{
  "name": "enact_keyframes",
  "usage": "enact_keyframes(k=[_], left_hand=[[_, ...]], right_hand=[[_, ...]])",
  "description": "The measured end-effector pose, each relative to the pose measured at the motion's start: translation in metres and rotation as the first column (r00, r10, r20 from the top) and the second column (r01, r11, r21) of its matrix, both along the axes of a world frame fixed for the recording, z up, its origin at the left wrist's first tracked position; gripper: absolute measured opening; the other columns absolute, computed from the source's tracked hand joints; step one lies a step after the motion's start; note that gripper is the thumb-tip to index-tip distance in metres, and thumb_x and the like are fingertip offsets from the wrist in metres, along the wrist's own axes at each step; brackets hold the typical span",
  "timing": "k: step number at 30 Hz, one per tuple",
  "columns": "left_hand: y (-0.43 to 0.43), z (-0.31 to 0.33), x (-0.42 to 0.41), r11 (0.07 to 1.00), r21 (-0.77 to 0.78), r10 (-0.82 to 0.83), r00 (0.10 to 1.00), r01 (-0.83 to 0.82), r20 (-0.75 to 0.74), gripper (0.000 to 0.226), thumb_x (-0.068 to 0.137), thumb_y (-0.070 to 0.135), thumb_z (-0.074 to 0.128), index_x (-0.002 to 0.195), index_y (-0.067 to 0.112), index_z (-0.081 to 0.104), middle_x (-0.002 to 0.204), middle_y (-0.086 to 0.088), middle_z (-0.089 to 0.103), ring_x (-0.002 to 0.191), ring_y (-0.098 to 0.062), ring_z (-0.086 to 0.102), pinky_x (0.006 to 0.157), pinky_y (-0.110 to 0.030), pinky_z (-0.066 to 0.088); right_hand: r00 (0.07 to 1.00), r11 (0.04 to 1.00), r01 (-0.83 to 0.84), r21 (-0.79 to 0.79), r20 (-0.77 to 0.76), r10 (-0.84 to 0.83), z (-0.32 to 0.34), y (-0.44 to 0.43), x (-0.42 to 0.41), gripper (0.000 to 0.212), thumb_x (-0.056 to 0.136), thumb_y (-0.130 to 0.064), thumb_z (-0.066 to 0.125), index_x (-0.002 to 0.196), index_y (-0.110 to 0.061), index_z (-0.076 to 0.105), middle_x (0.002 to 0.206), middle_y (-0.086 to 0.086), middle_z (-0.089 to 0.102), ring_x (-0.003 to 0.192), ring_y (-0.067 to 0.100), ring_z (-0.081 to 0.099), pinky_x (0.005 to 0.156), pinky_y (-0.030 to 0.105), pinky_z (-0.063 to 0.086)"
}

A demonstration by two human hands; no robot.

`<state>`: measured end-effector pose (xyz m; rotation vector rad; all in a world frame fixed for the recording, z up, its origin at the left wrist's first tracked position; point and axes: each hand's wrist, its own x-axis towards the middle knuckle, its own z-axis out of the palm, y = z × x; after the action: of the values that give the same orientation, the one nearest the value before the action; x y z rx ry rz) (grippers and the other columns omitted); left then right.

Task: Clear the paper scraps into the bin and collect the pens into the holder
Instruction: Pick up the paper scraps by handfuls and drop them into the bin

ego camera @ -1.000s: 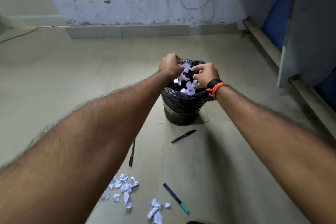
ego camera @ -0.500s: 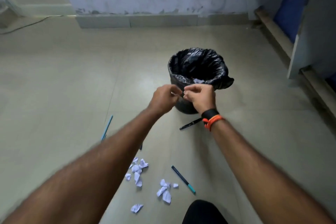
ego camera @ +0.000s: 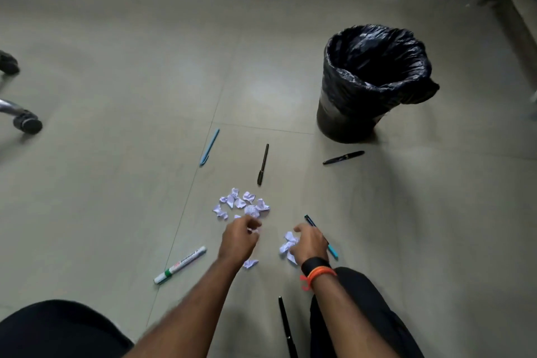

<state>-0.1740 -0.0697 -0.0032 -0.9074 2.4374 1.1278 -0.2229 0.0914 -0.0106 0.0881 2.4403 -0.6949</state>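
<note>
Nothing fully legible. The only printed label is on the white marker [ego camera: 180,264] lying on the floor: a small red block near its green band, then a line of dark lettering along the barrel, too blurred to make out. The paper scraps [ego camera: 244,205] show faint ruled lines or marks, too small to read as text.

Office-like room, viewed low from the floor.
I see pale floor tiles [ego camera: 116,212], a rolling chair's casters [ego camera: 27,125] far left, a lined bin [ego camera: 343,122] right, a black pen [ego camera: 263,164] and white marker [ego camera: 180,264] near me.
</note>
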Motion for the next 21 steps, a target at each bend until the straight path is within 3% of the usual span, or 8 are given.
enact_keyframes(k=[2,4,7,11,15,17,21], left_hand=[[-0.002,-0.014,0.026,1.0,-0.015,0.022,0.997,-0.021,0.068,0.026,0.078,0.007,0.06,0.091,0.029,0.065,0.103,0.01,0.069,0.089,-0.011,0.063,0.077,-0.022,0.045],[0.0,-0.022,0.045,0.996,-0.031,0.087,0.993,-0.084,0.085,0.028,0.076,0.006,0.062,0.094,0.026,0.056,0.107,0.008,0.061,0.095,-0.018,0.06,0.08,-0.028,0.047],[0.01,-0.029,0.06,0.967,-0.068,0.25,0.965,-0.245,0.077,0.041,0.076,0.017,0.074,0.106,0.017,0.046,0.114,0.0,0.048,0.1,-0.028,0.057,0.082,-0.035,0.045],[0.018,-0.042,0.059,0.922,-0.046,0.387,0.917,-0.384,0.102,0.062,0.074,0.032,0.08,0.117,0.009,0.042,0.123,-0.011,0.046,0.106,-0.036,0.056,0.086,-0.037,0.043],[0.017,-0.047,0.042,0.929,-0.006,0.369,0.929,-0.369,0.024,0.061,0.081,0.036,0.072,0.125,0.01,0.04,0.128,-0.01,0.047,0.11,-0.033,0.055,0.089,-0.038,0.043],[0.008,-0.045,0.027,0.927,-0.05,0.371,0.928,-0.372,-0.04,0.056,0.082,0.03,0.071,0.125,0.011,0.04,0.127,-0.01,0.049,0.11,-0.034,0.055,0.089,-0.041,0.044],[-0.031,-0.043,0.006,0.899,-0.225,0.354,0.926,-0.375,-0.131,0.067,0.075,0.026,0.08,0.127,0.009,0.042,0.128,-0.014,0.047,0.118,-0.036,0.048,0.096,-0.041,0.04]], right_hand=[[0.997,0.994,-0.047,0.103,-0.048,0.053,-0.017,0.002,0.017,0.034,0.085,-0.006,0.054,0.117,-0.014,0.058,0.121,0.012,0.055,0.112,0.031,0.057,0.091,0.03,0.043],[0.997,0.986,0.011,0.167,-0.072,0.001,-0.029,0.002,0.023,0.028,0.089,-0.01,0.054,0.116,-0.015,0.052,0.123,0.013,0.044,0.112,0.034,0.053,0.093,0.034,0.043],[0.995,0.973,0.038,0.227,-0.101,-0.015,-0.038,0.001,0.024,0.024,0.095,-0.02,0.051,0.116,-0.011,0.047,0.124,0.014,0.044,0.113,0.032,0.052,0.098,0.035,0.043],[0.986,0.99,0.105,0.093,-0.141,-0.091,-0.053,-0.009,0.022,0.026,0.088,-0.015,0.06,0.111,-0.007,0.053,0.12,0.017,0.047,0.107,0.037,0.054,0.094,0.036,0.04],[0.992,0.991,0.008,-0.133,-0.121,-0.024,-0.05,-0.032,0.018,0.023,0.089,-0.013,0.058,0.112,-0.014,0.061,0.115,0.011,0.049,0.097,0.032,0.061,0.09,0.032,0.047],[0.995,0.981,-0.024,-0.195,-0.103,0.004,-0.048,-0.038,0.008,0.032,0.084,-0.01,0.063,0.115,-0.017,0.061,0.117,0.008,0.049,0.092,0.026,0.062,0.09,0.028,0.048],[0.99,0.999,0.022,-0.039,-0.136,-0.027,-0.048,-0.032,-0.012,0.057,0.076,-0.016,0.077,0.126,-0.012,0.05,0.123,0.012,0.043,0.102,0.033,0.057,0.092,0.032,0.044]])
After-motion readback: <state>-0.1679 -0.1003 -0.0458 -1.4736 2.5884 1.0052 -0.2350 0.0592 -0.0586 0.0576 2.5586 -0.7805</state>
